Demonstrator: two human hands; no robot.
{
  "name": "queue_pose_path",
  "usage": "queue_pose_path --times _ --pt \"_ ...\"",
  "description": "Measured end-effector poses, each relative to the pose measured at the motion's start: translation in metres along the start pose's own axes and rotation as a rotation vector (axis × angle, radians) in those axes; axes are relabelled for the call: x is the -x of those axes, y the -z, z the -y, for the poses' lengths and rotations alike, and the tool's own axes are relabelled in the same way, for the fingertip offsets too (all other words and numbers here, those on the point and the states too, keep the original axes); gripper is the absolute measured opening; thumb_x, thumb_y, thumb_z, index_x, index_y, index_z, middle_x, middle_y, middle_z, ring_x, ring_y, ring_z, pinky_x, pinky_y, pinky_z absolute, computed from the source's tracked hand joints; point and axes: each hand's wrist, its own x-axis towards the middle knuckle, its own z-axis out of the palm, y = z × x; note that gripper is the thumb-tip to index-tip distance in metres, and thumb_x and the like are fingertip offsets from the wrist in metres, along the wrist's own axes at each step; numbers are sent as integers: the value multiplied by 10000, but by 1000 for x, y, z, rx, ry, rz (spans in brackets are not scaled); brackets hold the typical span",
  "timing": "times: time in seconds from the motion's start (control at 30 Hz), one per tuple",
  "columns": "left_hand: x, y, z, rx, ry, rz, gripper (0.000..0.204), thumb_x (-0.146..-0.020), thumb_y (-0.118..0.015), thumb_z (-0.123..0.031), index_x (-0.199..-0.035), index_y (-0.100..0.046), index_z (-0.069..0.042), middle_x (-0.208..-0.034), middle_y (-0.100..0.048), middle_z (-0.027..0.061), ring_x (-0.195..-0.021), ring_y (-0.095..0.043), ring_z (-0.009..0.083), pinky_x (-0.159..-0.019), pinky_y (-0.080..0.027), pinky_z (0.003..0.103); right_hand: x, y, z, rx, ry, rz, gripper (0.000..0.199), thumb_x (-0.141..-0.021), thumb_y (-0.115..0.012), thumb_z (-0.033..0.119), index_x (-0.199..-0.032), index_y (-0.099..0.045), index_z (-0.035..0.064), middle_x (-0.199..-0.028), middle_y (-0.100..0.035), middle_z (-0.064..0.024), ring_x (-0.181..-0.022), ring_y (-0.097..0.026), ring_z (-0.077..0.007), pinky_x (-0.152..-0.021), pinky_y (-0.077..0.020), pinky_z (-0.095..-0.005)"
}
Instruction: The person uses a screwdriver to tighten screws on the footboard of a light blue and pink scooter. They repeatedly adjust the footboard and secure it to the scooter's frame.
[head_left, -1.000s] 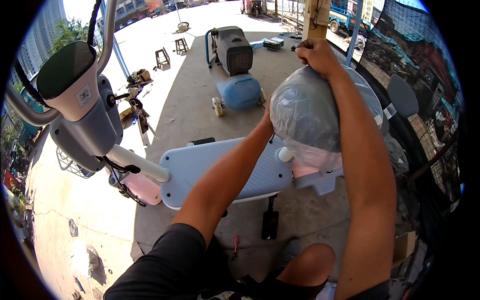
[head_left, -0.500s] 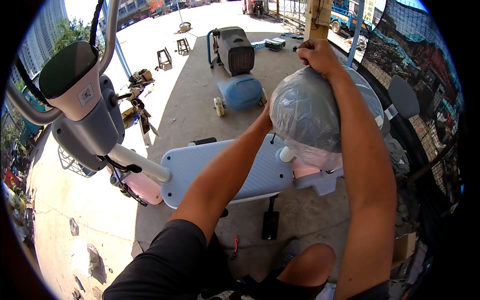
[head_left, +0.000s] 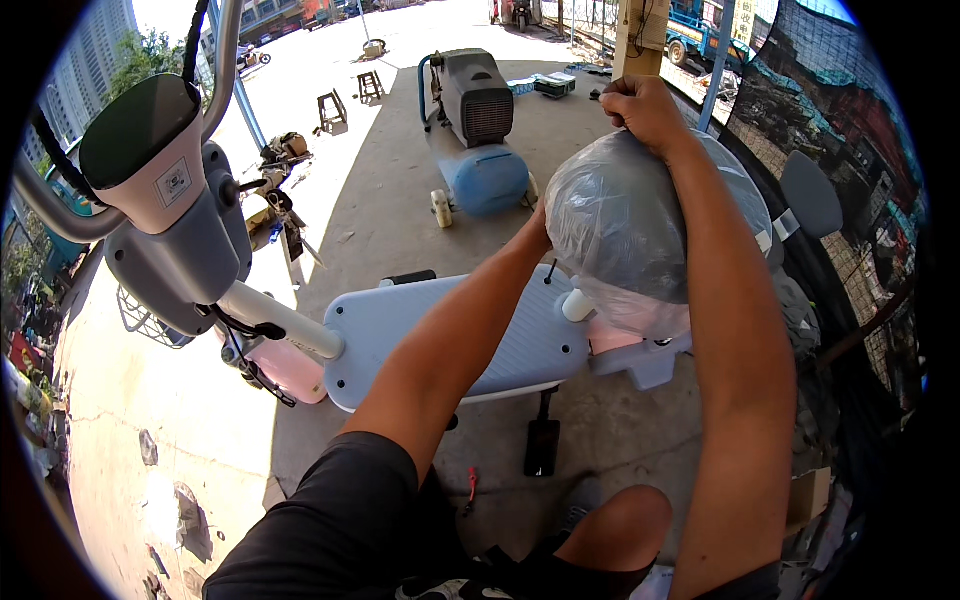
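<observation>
A scooter seat wrapped in clear plastic film [head_left: 615,230] sits at the rear of a pale grey-blue electric scooter with a flat footboard [head_left: 470,335]. My right hand [head_left: 645,112] is closed above the seat's far edge, fingers curled in; whatever they hold is too small or hidden to name. From the lower left my left forearm [head_left: 440,345] reaches over the footboard to the seat's far side. The covered seat hides that hand's fingers. Behind the seat is a grey padded backrest [head_left: 808,192].
At the left rises the scooter's front column with its handlebar [head_left: 228,75]. Beyond the footboard stands a blue-tanked air compressor [head_left: 487,180]. A black pedal [head_left: 541,447] hangs on the near side, and a red-handled tool [head_left: 472,482] lies on the ground near my knee.
Little differs. The whole view has shifted slightly, and both hands keep nearly the same place at the covered seat.
</observation>
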Motion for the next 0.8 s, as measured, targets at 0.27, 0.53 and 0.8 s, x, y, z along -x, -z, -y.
queue_pose_path --times 0.27,0.53,0.8 --pt "-3 19 35 -94 -412 55 471 -1086 -461 -236 -1517 -429 -47 -1437 -571 144 -1241 -629 241 -1017 -578 396 0 -7 11 -7 7 3 172 -850 -731 145 -876 -732 -25 -733 -688 -56 -629 -625 -119 -611 -520 -278" --pt "0 3 -16 -85 -74 70 445 -1086 -468 -240 -1483 -481 -39 -1360 -630 139 -1191 -659 200 -978 -597 370 0 -5 11 31 -22 32 163 -884 -718 128 -943 -708 -24 -765 -665 -33 -634 -588 -103 -608 -488 -260" --pt "-2 14 37 114 -286 75 478 -1081 -463 -305 -1471 -493 -30 -1378 -622 151 -1200 -662 247 -1002 -588 438 4 -4 10 14 5 -16 185 -821 -736 138 -861 -744 -43 -700 -689 -61 -604 -622 -122 -594 -507 -286"
